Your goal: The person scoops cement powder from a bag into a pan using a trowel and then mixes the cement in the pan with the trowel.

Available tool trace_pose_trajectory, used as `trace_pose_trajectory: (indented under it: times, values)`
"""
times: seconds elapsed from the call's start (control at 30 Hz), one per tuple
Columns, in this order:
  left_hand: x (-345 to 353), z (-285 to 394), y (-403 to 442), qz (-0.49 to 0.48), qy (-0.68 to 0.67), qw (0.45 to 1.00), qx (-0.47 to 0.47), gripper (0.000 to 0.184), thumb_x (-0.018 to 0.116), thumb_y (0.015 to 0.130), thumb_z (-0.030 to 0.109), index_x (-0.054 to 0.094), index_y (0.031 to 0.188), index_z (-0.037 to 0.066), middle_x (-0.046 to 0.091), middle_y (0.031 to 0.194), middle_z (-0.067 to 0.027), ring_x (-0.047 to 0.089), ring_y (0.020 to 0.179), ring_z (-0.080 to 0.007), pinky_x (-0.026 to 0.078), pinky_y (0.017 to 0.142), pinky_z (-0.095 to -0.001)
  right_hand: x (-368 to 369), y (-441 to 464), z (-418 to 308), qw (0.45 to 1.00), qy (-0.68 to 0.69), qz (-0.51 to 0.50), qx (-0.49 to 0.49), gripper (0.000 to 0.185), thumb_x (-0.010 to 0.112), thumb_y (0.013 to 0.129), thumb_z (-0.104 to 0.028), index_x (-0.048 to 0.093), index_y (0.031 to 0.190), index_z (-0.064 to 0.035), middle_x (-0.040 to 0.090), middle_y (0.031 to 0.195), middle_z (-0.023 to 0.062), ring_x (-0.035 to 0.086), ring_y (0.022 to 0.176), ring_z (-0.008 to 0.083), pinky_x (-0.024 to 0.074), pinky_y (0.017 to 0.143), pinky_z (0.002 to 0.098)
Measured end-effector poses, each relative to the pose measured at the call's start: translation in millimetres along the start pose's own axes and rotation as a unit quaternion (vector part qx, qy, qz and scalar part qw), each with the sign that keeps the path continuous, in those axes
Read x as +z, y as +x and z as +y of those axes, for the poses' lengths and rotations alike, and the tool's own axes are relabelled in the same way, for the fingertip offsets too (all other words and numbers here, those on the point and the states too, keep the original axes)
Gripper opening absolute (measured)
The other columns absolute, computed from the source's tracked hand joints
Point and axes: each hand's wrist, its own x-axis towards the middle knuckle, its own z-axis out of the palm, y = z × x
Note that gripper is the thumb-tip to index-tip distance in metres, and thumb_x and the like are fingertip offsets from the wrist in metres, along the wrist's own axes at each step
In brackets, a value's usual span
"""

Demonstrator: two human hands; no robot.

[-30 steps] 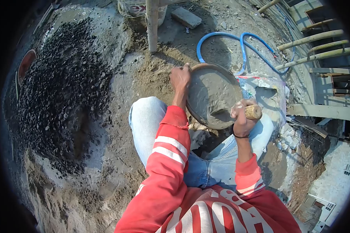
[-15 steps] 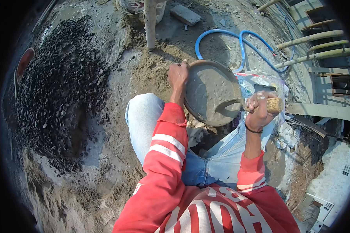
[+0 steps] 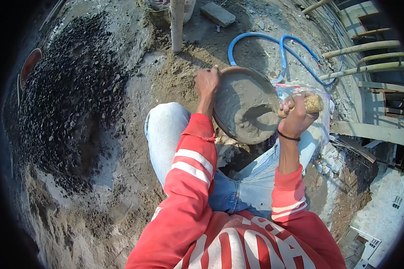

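Observation:
A round, shallow pan (image 3: 234, 68) filled with wet grey mortar (image 3: 240, 93) sits in front of my knees. My left hand (image 3: 207, 85) is closed on its left rim, thumb at the top edge. On the opposite side, my right hand (image 3: 296, 117) is wrapped around the thick wooden handle (image 3: 313, 104) of a trowel. The trowel's blade (image 3: 264, 110) dips into the mortar near the pan's right edge, coated in grey and partly hidden. Lumpy mortar lies around the blade.
Dark gravel (image 3: 72, 103) is heaped on the left, with a reddish pan (image 3: 30, 67) beyond it. A wooden post (image 3: 177, 27), a brick (image 3: 217, 14) and a blue hose (image 3: 283, 54) are ahead. Bamboo poles (image 3: 368, 45) stand at right.
My right hand has shifted slightly up and left, with the handle tilted differently. Mortar near the blade is more churned and heaped. My left hand stays on the rim.

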Motion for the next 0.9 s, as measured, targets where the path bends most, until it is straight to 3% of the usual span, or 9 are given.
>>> trace_pose_trajectory:
  times: [0.07, 0.13, 0.3, 0.4, 0.47, 0.57, 0.67, 0.77, 0.9]
  values:
    - [-7, 9, -4, -0.009, -0.003, 1.0, -0.005, 0.056, 0.061, 0.08, 0.048, 0.07, 0.087, -0.006, 0.067, 0.087, -0.0309, 0.066, 0.088, -0.0428, 0.048, 0.081, -0.0461, -10, -21, 4, 1.0, 0.018, -0.004, -0.012, 0.01, 0.056, 0.081, 0.001, 0.049, 0.075, -0.0033, 0.048, 0.058, 0.0022, 0.047, 0.046, 0.0105, 0.0367, 0.042, 0.0253]
    - [-14, 16, -7, -0.032, -0.002, 0.999, -0.021, 0.051, 0.061, 0.081, 0.046, 0.071, 0.093, -0.002, 0.067, 0.095, -0.0293, 0.065, 0.093, -0.0427, 0.049, 0.083, -0.0467, -19, -42, 21, 0.993, -0.111, -0.045, 0.01, 0.014, 0.055, 0.08, 0.004, 0.047, 0.074, -0.0045, 0.046, 0.057, 0.0014, 0.044, 0.043, 0.0105, 0.0344, 0.04, 0.0262]
    - [-10, 5, -7, -0.027, 0.031, 0.999, -0.032, 0.047, 0.062, 0.082, 0.044, 0.072, 0.1, 0.002, 0.067, 0.103, -0.027, 0.064, 0.098, -0.0418, 0.049, 0.086, -0.0475, -7, -28, -26, 0.997, 0.015, -0.058, -0.05, 0.016, 0.056, 0.082, 0.002, 0.044, 0.074, -0.004, 0.044, 0.06, 0.0009, 0.043, 0.046, 0.0094, 0.0379, 0.043, 0.0265]
    - [-6, 11, -1, -0.031, 0.002, 0.999, -0.038, 0.048, 0.062, 0.082, 0.045, 0.072, 0.101, 0.003, 0.067, 0.104, -0.0262, 0.064, 0.099, -0.041, 0.048, 0.087, -0.0474, -14, -41, -24, 0.996, -0.021, -0.079, -0.044, 0.014, 0.055, 0.082, 0.003, 0.045, 0.076, -0.0036, 0.046, 0.062, 0.0014, 0.045, 0.047, 0.0096, 0.0388, 0.044, 0.0263]
    - [-5, 7, 0, -0.045, -0.001, 0.998, -0.049, 0.047, 0.062, 0.082, 0.045, 0.072, 0.103, 0.004, 0.067, 0.106, -0.0254, 0.064, 0.101, -0.0401, 0.048, 0.088, -0.0471, -35, -47, 16, 0.989, -0.102, -0.091, 0.062, 0.013, 0.056, 0.082, 0.003, 0.046, 0.078, -0.0032, 0.046, 0.064, 0.0011, 0.046, 0.049, 0.0096, 0.0389, 0.044, 0.0266]
    - [1, 2, -1, 0.027, 0.024, 0.999, -0.008, 0.054, 0.061, 0.082, 0.047, 0.071, 0.09, -0.006, 0.067, 0.09, -0.0298, 0.066, 0.091, -0.0416, 0.048, 0.083, -0.046, -15, -32, 4, 0.992, -0.081, -0.085, 0.035, 0.013, 0.056, 0.083, 0.002, 0.046, 0.077, -0.004, 0.045, 0.063, 0.0011, 0.045, 0.048, 0.0101, 0.0384, 0.043, 0.027]
    - [-7, 9, -2, -0.036, 0.008, 0.998, -0.047, 0.048, 0.062, 0.082, 0.045, 0.072, 0.1, 0.002, 0.067, 0.104, -0.0263, 0.064, 0.1, -0.0411, 0.048, 0.088, -0.0473, 3, -17, 1, 0.997, 0.003, -0.07, -0.02, 0.012, 0.055, 0.083, 0.002, 0.046, 0.08, -0.0044, 0.045, 0.062, 0.0019, 0.045, 0.049, 0.011, 0.0395, 0.045, 0.0273]
    - [-11, 11, -5, -0.05, -0.011, 0.998, -0.026, 0.047, 0.062, 0.082, 0.044, 0.072, 0.095, 0.001, 0.067, 0.101, -0.0271, 0.064, 0.097, -0.0424, 0.048, 0.086, -0.048, 31, -17, 21, 0.982, 0.111, -0.132, -0.077, 0.01, 0.053, 0.084, 0.002, 0.045, 0.085, -0.0045, 0.047, 0.063, 0.0039, 0.047, 0.052, 0.0118, 0.043, 0.051, 0.0295]
    - [-8, 7, -1, -0.024, 0.008, 0.999, -0.024, 0.045, 0.061, 0.082, 0.044, 0.073, 0.091, 0.002, 0.068, 0.097, -0.0273, 0.065, 0.094, -0.0427, 0.048, 0.084, -0.0486, 22, -35, 59, 0.984, 0.11, -0.138, 0.036, 0.008, 0.053, 0.084, 0.001, 0.047, 0.083, -0.005, 0.048, 0.062, 0.0035, 0.047, 0.05, 0.011, 0.0421, 0.049, 0.0291]
